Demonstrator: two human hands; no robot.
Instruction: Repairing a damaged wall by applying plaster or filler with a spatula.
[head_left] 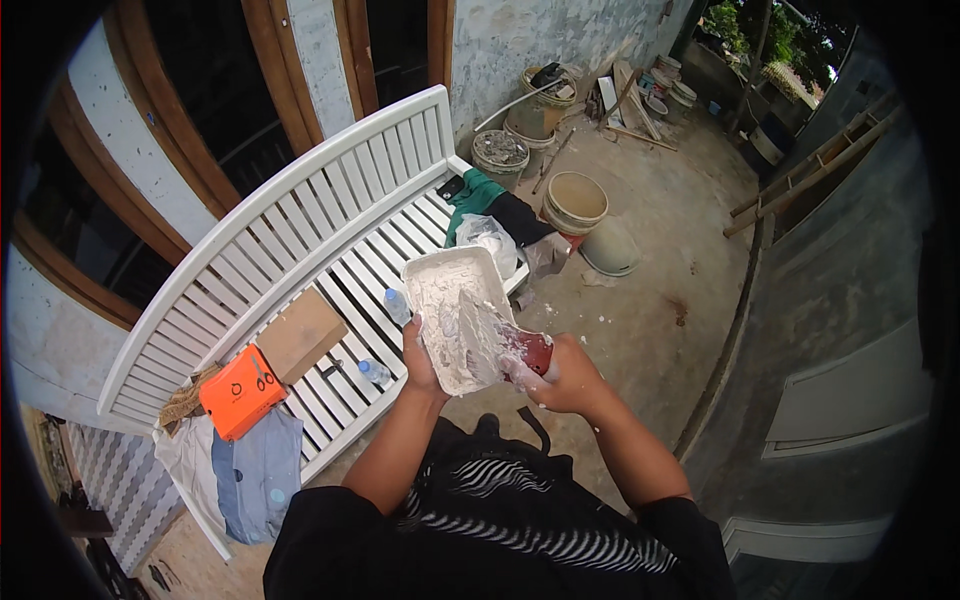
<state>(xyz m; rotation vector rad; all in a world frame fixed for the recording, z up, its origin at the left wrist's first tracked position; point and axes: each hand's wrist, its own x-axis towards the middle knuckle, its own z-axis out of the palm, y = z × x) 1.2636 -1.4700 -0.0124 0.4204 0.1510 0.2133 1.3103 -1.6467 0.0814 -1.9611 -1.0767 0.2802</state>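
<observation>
In front of my body I hold up a white rectangular tray (pixel 409 283), its inside smeared with wet white putty (pixel 445 295). My left hand (pixel 423 362) grips the tray's left side near the lower corner. A red-handled scraper (pixel 533 350) is in my right hand (pixel 572 380), fingers closed around it. The scraper's blade reaches into the tray at its lower right and is coated with putty, so its edge is hidden. White smears cover the fingers of my right hand.
A white slatted bench (pixel 385 240) stands at left, bearing a cardboard box (pixel 302 335), an orange box (pixel 242 392), a water bottle (pixel 374 372), a plastic bag (pixel 487 238) and clothes (pixel 258 475). Beyond are buckets (pixel 575 203) and wood scraps (pixel 630 100). A bamboo ladder (pixel 815 170) leans at right.
</observation>
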